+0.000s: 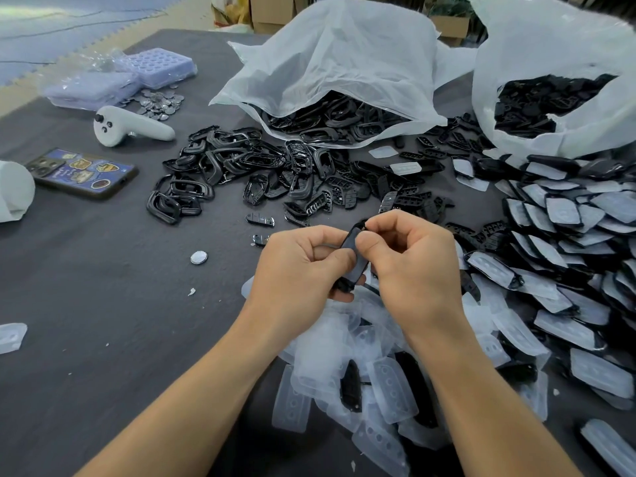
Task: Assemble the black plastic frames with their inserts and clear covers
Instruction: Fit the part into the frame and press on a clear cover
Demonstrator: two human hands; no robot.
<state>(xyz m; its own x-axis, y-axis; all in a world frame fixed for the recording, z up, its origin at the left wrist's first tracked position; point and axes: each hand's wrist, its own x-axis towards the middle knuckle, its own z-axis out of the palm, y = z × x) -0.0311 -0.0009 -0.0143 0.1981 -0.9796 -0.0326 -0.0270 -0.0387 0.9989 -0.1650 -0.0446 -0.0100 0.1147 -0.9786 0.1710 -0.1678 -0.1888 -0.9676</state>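
Note:
Both hands meet at the table's middle around one black plastic frame (356, 259), held upright on its edge. My left hand (299, 266) grips its lower part with curled fingers. My right hand (413, 263) pinches its top end between thumb and fingers. Loose black frames (213, 173) lie heaped beyond the hands, black inserts (347, 197) spread to their right. Clear covers (347, 359) are piled under my wrists. Assembled pieces (568, 242) overlap in rows at the right.
Two white plastic bags (344, 63) of black parts stand at the back. A white controller (130, 127), a phone (82, 173), coin cells (158, 103) and blue trays (155, 67) lie at the left. One coin cell (199, 257) sits near my left hand.

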